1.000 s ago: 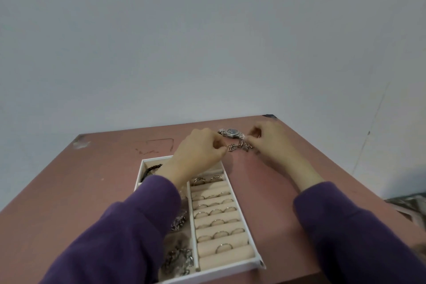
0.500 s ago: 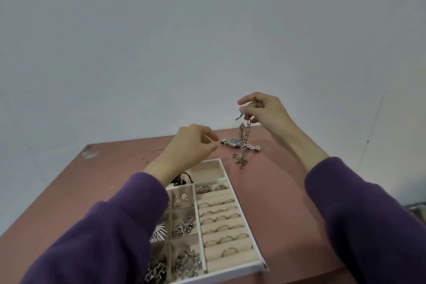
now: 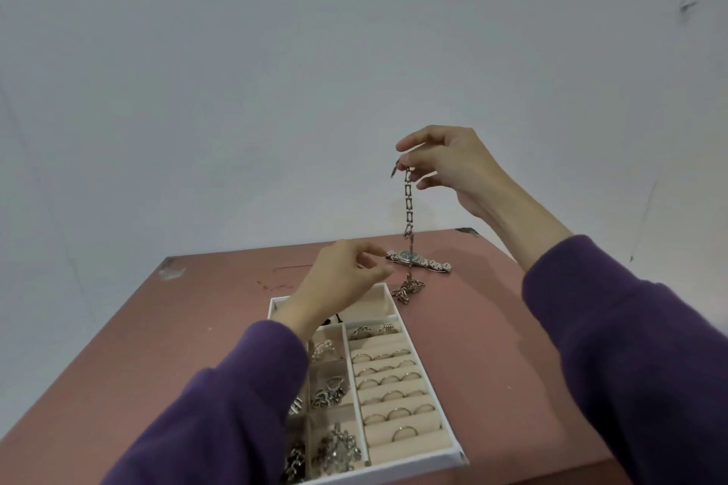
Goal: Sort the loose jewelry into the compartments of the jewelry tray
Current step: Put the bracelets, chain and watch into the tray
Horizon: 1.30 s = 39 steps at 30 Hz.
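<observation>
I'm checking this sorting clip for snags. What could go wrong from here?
The chain bracelet hangs from the right hand by one end; its lower end may still touch the table and drag. It dangles right by the watch and could catch it.

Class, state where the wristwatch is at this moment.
The wristwatch lies flat on the table, just beyond the jewelry tray, behind the chain hanging from the right hand.
</observation>
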{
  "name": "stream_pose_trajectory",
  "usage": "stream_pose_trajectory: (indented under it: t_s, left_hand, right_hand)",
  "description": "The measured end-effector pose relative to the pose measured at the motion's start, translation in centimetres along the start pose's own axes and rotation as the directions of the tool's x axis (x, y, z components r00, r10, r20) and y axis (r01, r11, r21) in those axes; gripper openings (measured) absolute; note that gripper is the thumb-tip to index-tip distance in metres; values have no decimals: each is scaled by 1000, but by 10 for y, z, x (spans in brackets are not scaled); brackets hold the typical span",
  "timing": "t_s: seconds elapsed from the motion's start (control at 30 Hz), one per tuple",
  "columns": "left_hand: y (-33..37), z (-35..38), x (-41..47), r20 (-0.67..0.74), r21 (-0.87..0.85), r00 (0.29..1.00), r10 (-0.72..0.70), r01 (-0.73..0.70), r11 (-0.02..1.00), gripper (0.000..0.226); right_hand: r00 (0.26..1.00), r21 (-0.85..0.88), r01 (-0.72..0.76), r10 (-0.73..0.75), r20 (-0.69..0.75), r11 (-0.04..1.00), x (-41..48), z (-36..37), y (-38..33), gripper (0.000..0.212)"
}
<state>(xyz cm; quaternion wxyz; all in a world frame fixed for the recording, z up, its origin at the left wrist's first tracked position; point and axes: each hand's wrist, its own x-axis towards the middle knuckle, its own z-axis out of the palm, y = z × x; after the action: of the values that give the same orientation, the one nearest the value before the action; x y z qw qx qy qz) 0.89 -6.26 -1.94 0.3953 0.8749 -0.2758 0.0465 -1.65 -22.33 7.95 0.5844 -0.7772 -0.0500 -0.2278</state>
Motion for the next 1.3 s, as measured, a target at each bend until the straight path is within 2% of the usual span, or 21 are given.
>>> stream_pose_trajectory:
  t_s: [0.1, 0.2, 0.3, 0.4, 0.47, 0.6, 0.73, 0.83, 1.0, 1.1, 1.17, 1.3]
  left_hand:
    - [8, 12, 8, 60, -30, 997, -47, 49, 998, 44]
    - [13, 23, 17, 103, -74, 993, -54, 62, 995, 27]
    - [11, 34, 24, 71, -49, 996, -48, 52, 997, 15]
    - [9, 37, 29, 6, -21, 997, -72, 72, 997, 19]
    - [9, 32, 32, -49, -67, 995, -90, 87, 994, 19]
    - [23, 8, 36, -186, -127, 981, -62, 39, 991, 12]
    - [46, -24, 44, -238, -248, 970, -51, -10, 969, 10]
    - [63, -50, 49, -287, -243, 958, -21, -52, 969, 10]
    - [88, -88, 52, -405, -120, 910, 88, -149, 982, 5]
    - [94, -104, 48, -408, 8, 900, 156, -167, 986, 7]
    - [93, -109, 44, -366, 97, 916, 166, -140, 985, 9]
    - [83, -113, 38, -299, 175, 945, 136, -86, 981, 12]
  right_hand:
    - [999, 86, 36, -33, -34, 996, 0, 2, -8, 16]
    - [992, 156, 81, -66, -104, 984, 2, -1, -15, 17]
    - [974, 202, 136, -94, -204, 970, 4, -8, -17, 18]
    - [950, 222, 172, -102, -294, 960, 4, -20, -11, 20]
    - [944, 161, 139, -82, -318, 977, 3, -27, -1, 22]
    - [952, 53, -40, 55, -300, 998, -2, -37, 30, 27]
    - [951, 73, -186, 198, -235, 980, -13, -34, 57, 25]
    - [956, 124, -226, 245, -164, 966, -21, -23, 64, 22]
    - [951, 231, -306, 310, 21, 924, -28, 4, 56, 23]
    - [926, 295, -375, 339, 167, 879, -33, 24, 54, 29]
    - [907, 233, -392, 332, 259, 890, -36, 36, 57, 34]
    - [883, -84, -320, 329, 336, 944, -42, 50, 65, 24]
